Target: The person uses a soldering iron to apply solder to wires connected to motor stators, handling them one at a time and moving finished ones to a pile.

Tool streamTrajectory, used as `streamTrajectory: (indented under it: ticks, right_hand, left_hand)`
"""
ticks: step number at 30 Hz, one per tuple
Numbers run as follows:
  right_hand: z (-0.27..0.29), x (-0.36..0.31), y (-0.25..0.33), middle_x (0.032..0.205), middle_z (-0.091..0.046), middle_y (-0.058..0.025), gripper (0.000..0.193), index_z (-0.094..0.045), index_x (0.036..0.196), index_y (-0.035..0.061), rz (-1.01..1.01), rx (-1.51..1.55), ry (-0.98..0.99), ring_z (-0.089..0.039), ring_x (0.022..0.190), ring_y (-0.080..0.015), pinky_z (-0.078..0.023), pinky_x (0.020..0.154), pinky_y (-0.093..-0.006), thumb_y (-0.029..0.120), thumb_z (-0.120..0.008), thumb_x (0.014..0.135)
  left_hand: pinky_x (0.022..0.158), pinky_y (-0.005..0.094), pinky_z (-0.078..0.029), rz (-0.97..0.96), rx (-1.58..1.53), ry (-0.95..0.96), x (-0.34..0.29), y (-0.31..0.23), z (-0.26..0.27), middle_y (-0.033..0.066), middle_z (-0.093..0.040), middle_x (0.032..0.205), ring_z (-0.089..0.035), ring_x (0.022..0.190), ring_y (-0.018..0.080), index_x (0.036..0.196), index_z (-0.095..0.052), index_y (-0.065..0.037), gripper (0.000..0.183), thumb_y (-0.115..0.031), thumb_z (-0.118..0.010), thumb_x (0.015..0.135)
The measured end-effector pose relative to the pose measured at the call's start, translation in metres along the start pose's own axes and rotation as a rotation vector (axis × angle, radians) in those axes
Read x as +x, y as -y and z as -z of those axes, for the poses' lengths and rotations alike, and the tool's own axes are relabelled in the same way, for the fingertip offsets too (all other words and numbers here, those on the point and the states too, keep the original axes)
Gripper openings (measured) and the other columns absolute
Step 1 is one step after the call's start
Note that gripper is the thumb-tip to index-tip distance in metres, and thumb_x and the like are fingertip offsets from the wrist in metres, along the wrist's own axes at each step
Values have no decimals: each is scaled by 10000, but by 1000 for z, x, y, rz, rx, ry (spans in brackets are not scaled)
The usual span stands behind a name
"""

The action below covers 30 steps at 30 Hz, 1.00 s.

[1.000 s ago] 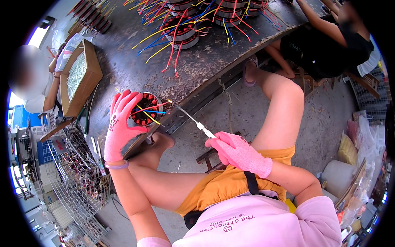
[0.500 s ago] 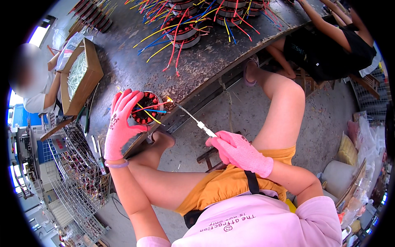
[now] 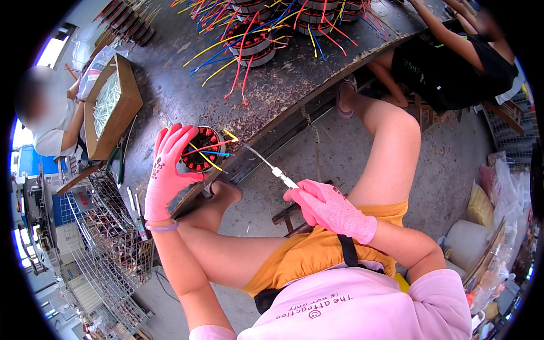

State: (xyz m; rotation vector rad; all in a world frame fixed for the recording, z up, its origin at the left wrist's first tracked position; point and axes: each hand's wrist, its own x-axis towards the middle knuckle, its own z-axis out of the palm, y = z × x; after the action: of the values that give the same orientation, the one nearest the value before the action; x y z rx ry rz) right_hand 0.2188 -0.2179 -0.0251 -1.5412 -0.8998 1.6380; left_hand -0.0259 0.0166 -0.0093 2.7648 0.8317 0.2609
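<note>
Right of the wire-wound ring [image 3: 203, 163], which faces up, a slim white-and-grey tool [image 3: 277, 171] slants toward it, a small yellow flame [image 3: 230, 136] just off its tip. The right hand [image 3: 331, 211] grips the handle; the left hand [image 3: 166, 173] spans the ring, fingers wide. Beyond-left, a cardboard box [image 3: 129, 102] contains thin white sticks [image 3: 107, 103].

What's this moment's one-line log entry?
left hand: holding wound ring | right hand: holding white-handled tool | flame: near tool's tip
</note>
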Motion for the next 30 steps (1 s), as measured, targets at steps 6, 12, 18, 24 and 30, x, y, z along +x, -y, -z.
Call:
streamTrajectory:
  ticks: [6,12,18,24,30]
  right_hand:
    - [-1,1,1,596,-475,-21,308,-629,1019,26,-97,75,-2,-493,521,-105,-429,540,-284,303,-499,989]
    - [-1,3,-2,603,-489,-26,312,-630,1002,26,-67,60,-2,-502,525,-106,-433,547,-285,304,-487,991]
    - [-1,2,-1,606,-497,-30,333,-631,1010,18,-54,24,-5,-513,528,-112,-442,544,-286,320,-492,988]
    - [-1,1,4,609,-502,-36,335,-638,1044,25,-128,66,-7,-517,533,-108,-449,548,-287,320,-491,986]
    - [-3,6,-15,605,-504,-32,345,-640,1033,15,138,-31,-24,-507,528,-104,-446,543,-281,324,-496,984]
  left_hand:
    - [1197,493,-242,-1,10,15,-1,4,-1,113,-544,1384,-405,1376,333,1359,-544,-65,934,-293,-857,509]
    - [1200,490,-239,0,19,26,0,3,0,112,-539,1392,-395,1383,335,1365,-539,-56,932,-327,-848,528]
    - [1200,488,-239,5,-1,28,-1,2,1,109,-536,1399,-387,1391,336,1367,-539,-61,933,-324,-845,526]
    - [1200,487,-240,7,-1,26,0,1,1,110,-539,1395,-394,1386,334,1369,-540,-75,924,-263,-848,517]
    - [1198,491,-242,0,-4,20,0,1,0,114,-541,1393,-404,1379,331,1367,-542,-81,924,-232,-852,510]
